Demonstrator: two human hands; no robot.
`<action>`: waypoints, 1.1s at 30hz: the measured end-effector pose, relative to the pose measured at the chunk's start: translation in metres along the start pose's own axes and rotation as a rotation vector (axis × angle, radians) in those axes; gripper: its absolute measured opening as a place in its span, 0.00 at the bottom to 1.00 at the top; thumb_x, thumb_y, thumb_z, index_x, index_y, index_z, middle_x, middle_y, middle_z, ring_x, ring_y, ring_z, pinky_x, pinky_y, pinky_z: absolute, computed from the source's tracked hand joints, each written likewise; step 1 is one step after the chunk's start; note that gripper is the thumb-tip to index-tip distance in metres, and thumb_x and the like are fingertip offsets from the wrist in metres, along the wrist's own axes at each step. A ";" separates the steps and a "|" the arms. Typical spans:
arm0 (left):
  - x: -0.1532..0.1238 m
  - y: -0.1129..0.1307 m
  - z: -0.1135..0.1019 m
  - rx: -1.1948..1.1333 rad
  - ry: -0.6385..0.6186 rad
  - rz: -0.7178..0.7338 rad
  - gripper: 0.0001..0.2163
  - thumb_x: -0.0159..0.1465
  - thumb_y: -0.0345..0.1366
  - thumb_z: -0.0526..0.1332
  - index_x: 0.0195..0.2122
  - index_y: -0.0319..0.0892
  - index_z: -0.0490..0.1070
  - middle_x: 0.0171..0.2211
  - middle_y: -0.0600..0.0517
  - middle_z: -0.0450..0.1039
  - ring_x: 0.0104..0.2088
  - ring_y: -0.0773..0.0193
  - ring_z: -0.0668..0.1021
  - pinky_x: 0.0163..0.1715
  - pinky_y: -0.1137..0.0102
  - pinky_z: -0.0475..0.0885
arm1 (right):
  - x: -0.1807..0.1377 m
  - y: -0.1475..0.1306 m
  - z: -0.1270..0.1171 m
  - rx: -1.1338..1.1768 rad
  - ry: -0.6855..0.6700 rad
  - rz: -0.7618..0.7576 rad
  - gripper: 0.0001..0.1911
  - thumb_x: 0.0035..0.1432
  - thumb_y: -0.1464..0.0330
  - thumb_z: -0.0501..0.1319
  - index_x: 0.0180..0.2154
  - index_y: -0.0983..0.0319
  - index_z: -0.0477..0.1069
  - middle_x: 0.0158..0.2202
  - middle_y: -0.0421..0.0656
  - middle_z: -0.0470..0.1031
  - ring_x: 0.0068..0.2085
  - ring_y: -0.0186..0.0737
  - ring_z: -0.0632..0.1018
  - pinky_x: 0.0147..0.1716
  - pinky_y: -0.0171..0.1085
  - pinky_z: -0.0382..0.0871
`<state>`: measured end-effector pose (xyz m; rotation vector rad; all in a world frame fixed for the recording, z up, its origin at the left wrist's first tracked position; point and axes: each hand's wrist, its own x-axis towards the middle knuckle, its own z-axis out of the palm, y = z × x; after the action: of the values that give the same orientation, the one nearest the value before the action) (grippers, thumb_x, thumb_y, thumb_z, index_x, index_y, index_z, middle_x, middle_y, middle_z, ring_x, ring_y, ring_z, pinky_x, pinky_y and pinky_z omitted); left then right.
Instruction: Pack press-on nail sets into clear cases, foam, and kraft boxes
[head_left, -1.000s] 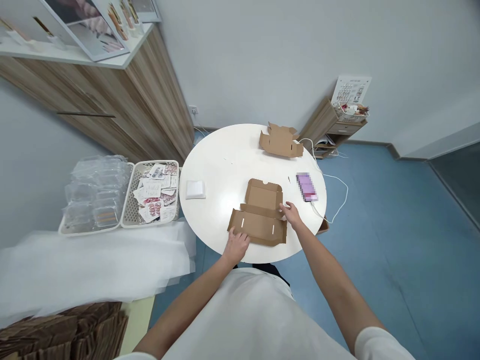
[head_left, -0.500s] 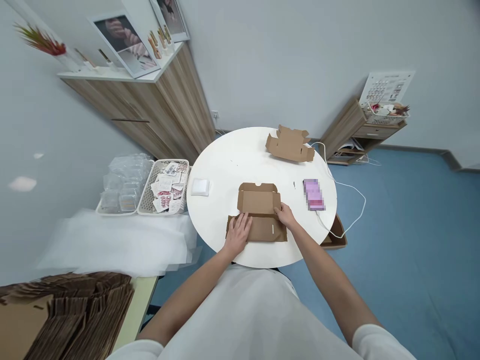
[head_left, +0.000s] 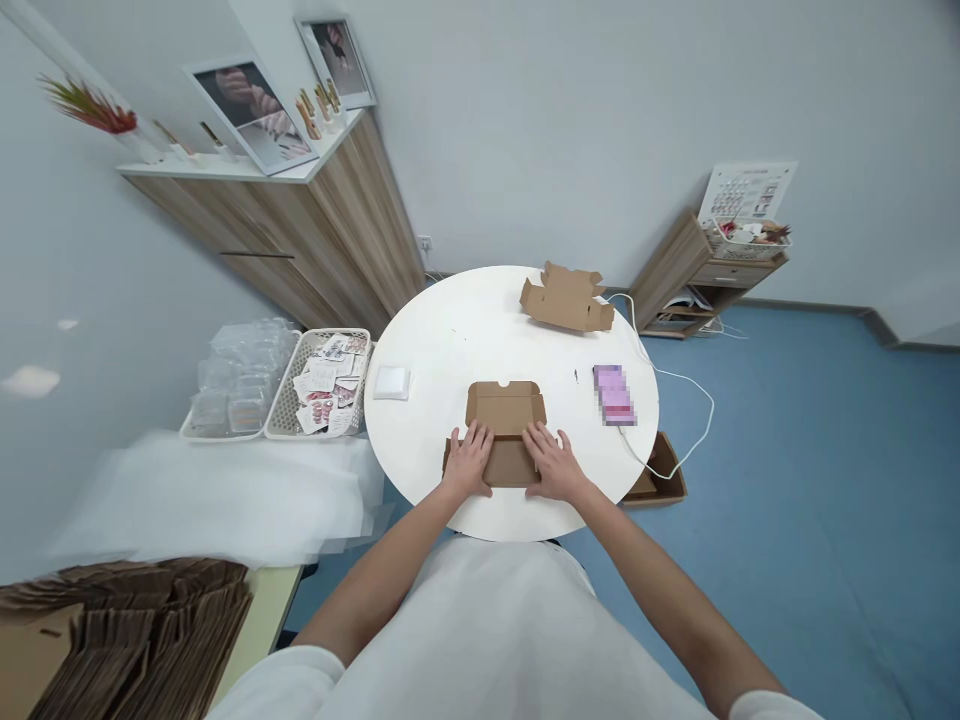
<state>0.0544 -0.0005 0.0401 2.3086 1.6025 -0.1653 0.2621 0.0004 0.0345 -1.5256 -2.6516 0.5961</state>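
White packet [head_left: 391, 382]: lying near the table's [head_left: 427, 320] left edge.
Left hand [head_left: 468, 460]: resting palm-down, thumb spread.
Cardboard box [head_left: 506, 408]: I'm seeing it lying open on the table, under 2 hands.
Right hand [head_left: 553, 466]: resting likewise, thumb out.

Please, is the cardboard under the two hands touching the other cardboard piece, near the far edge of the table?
Apart: the head view shows white tabletop between the near cardboard and the far cardboard piece.
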 end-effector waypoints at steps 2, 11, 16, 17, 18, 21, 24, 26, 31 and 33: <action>0.002 0.001 -0.001 -0.004 0.012 -0.009 0.51 0.32 0.44 0.69 0.58 0.43 0.48 0.59 0.41 0.48 0.60 0.43 0.40 0.54 0.48 0.33 | 0.000 -0.007 0.006 -0.084 -0.030 -0.016 0.56 0.34 0.57 0.65 0.59 0.60 0.34 0.61 0.50 0.41 0.61 0.52 0.41 0.55 0.52 0.33; -0.037 -0.018 0.009 -0.254 0.226 -0.399 0.55 0.34 0.51 0.67 0.60 0.41 0.37 0.61 0.37 0.31 0.59 0.41 0.37 0.52 0.46 0.43 | 0.006 -0.015 0.022 -0.094 0.016 0.094 0.49 0.40 0.69 0.60 0.59 0.60 0.34 0.61 0.49 0.44 0.60 0.49 0.45 0.53 0.52 0.39; -0.063 -0.045 0.038 -0.900 0.177 -0.562 0.42 0.49 0.42 0.62 0.59 0.37 0.39 0.54 0.37 0.56 0.46 0.58 0.71 0.43 0.65 0.65 | 0.004 -0.016 0.026 -0.047 0.016 0.123 0.47 0.41 0.69 0.59 0.59 0.58 0.35 0.61 0.46 0.43 0.61 0.47 0.45 0.53 0.49 0.44; -0.062 -0.047 0.042 -0.954 0.176 -0.559 0.38 0.50 0.38 0.61 0.59 0.37 0.42 0.51 0.39 0.61 0.41 0.61 0.73 0.41 0.68 0.67 | 0.004 -0.016 0.027 -0.037 0.012 0.122 0.47 0.41 0.69 0.59 0.59 0.58 0.36 0.61 0.45 0.43 0.61 0.47 0.45 0.53 0.49 0.45; -0.060 -0.048 0.045 -0.969 0.186 -0.562 0.35 0.51 0.36 0.61 0.58 0.37 0.46 0.48 0.41 0.65 0.37 0.64 0.74 0.39 0.69 0.67 | 0.004 -0.017 0.027 -0.029 0.008 0.120 0.46 0.41 0.69 0.59 0.59 0.57 0.36 0.61 0.45 0.43 0.61 0.47 0.45 0.52 0.49 0.46; -0.050 -0.045 0.048 -0.901 0.233 -0.531 0.24 0.52 0.30 0.57 0.53 0.39 0.58 0.41 0.47 0.70 0.34 0.66 0.74 0.38 0.70 0.68 | 0.004 -0.019 0.027 -0.004 -0.005 0.126 0.45 0.43 0.69 0.59 0.59 0.56 0.37 0.61 0.46 0.43 0.60 0.49 0.45 0.51 0.51 0.49; -0.046 -0.043 0.043 -0.860 0.281 -0.459 0.18 0.54 0.28 0.53 0.47 0.39 0.64 0.40 0.47 0.71 0.34 0.65 0.74 0.37 0.70 0.67 | 0.004 -0.020 0.026 0.029 -0.012 0.142 0.46 0.42 0.67 0.61 0.59 0.55 0.37 0.61 0.46 0.42 0.60 0.51 0.45 0.48 0.51 0.53; -0.046 -0.042 0.039 -0.847 0.310 -0.442 0.18 0.54 0.29 0.52 0.47 0.38 0.65 0.40 0.47 0.71 0.33 0.65 0.74 0.37 0.70 0.67 | 0.005 -0.020 0.026 0.057 -0.007 0.133 0.48 0.40 0.67 0.62 0.59 0.55 0.38 0.61 0.46 0.42 0.60 0.52 0.45 0.48 0.50 0.55; -0.042 -0.033 0.031 -0.848 0.320 -0.382 0.17 0.54 0.28 0.51 0.45 0.38 0.65 0.39 0.47 0.70 0.35 0.66 0.73 0.38 0.71 0.66 | 0.010 -0.023 0.027 0.089 0.014 0.048 0.48 0.38 0.68 0.63 0.59 0.59 0.40 0.59 0.47 0.47 0.58 0.52 0.49 0.52 0.47 0.52; -0.041 -0.027 0.030 -0.826 0.304 -0.366 0.18 0.53 0.29 0.53 0.46 0.37 0.64 0.41 0.46 0.69 0.37 0.65 0.72 0.39 0.71 0.66 | 0.011 -0.026 0.027 0.079 0.016 0.033 0.49 0.37 0.69 0.63 0.59 0.59 0.41 0.58 0.48 0.50 0.58 0.52 0.50 0.53 0.47 0.52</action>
<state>0.0168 -0.0380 0.0181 1.4442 1.7632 0.6704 0.2290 -0.0103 0.0161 -1.5491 -2.5629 0.6781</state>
